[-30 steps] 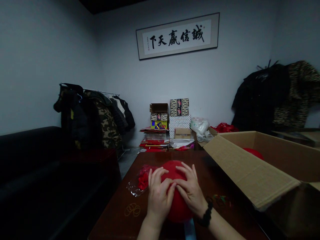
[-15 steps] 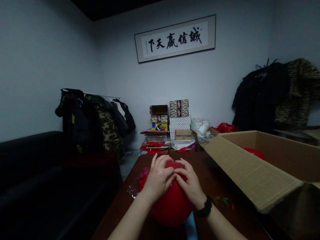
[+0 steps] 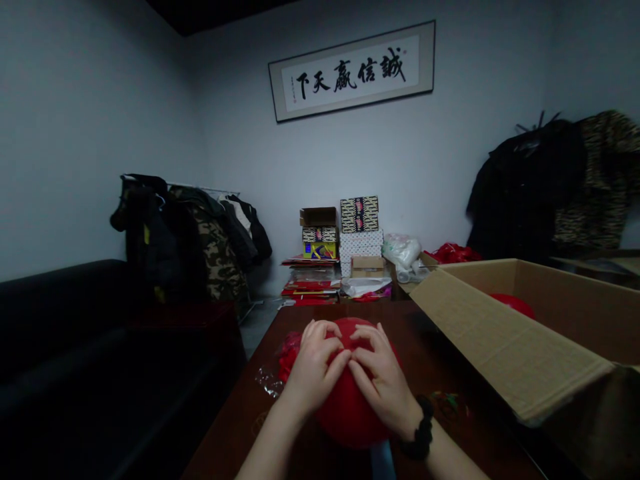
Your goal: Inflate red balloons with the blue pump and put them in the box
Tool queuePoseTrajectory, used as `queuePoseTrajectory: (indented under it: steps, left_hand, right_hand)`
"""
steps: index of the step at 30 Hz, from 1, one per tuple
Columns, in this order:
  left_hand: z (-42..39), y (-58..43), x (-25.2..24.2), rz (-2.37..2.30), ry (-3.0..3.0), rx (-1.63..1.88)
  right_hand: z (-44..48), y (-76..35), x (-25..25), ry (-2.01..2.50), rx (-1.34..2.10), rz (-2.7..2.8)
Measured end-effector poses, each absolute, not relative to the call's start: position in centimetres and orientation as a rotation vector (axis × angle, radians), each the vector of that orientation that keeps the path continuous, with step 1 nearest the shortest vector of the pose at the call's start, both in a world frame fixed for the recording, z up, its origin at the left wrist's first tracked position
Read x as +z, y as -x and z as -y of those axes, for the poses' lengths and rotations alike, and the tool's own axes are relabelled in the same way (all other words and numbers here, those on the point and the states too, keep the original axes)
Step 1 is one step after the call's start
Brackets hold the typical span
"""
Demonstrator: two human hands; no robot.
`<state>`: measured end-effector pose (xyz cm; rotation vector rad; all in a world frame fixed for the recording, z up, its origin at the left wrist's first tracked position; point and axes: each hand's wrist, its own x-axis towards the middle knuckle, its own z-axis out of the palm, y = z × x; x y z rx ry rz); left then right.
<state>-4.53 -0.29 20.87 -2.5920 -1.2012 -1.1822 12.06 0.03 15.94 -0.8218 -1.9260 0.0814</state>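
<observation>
Round, smooth red ball (image 3: 350, 407) under both hands, dimly lit

Left hand (image 3: 313, 373), right hand (image 3: 384, 381) side by side, palms down, cupped, touching.

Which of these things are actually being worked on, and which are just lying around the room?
In hand: red ball, gripped by the left hand and right hand; bag of red pieces beside it; open cardboard box holding a second red ball.
Lying about: hanging coats; stacked boxes; framed calligraphy; black sofa.
</observation>
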Motion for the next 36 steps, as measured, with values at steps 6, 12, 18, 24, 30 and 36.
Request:
queuePoseTrajectory:
  steps: [6,12,18,24,30,36]
  left_hand:
    - [1.4,3.8,20.0,1.214,2.481,-1.244]
    - [2.0,4.5,18.8,1.282,2.443,-1.217]
    - [2.6,3.8,17.7,1.292,2.461,-1.159]
    - [3.6,3.6,17.0,1.310,2.449,-1.275]
    - [4.1,3.8,16.7,1.310,2.427,-1.428]
    - [4.5,3.5,16.0,1.191,2.283,-1.724]
  right_hand:
    - [0.1,-12.0,15.1,0.787,0.219,1.800]
    - [0.3,-12.5,15.3,0.734,0.274,1.716]
    - [0.7,-12.7,14.8,0.706,0.216,1.736]
    - [1.9,-13.0,14.5,0.760,0.082,1.837]
    - [2.7,-12.7,14.4,0.746,-0.114,1.861]
    - [2.8,-12.2,14.6,0.723,-0.200,1.832]
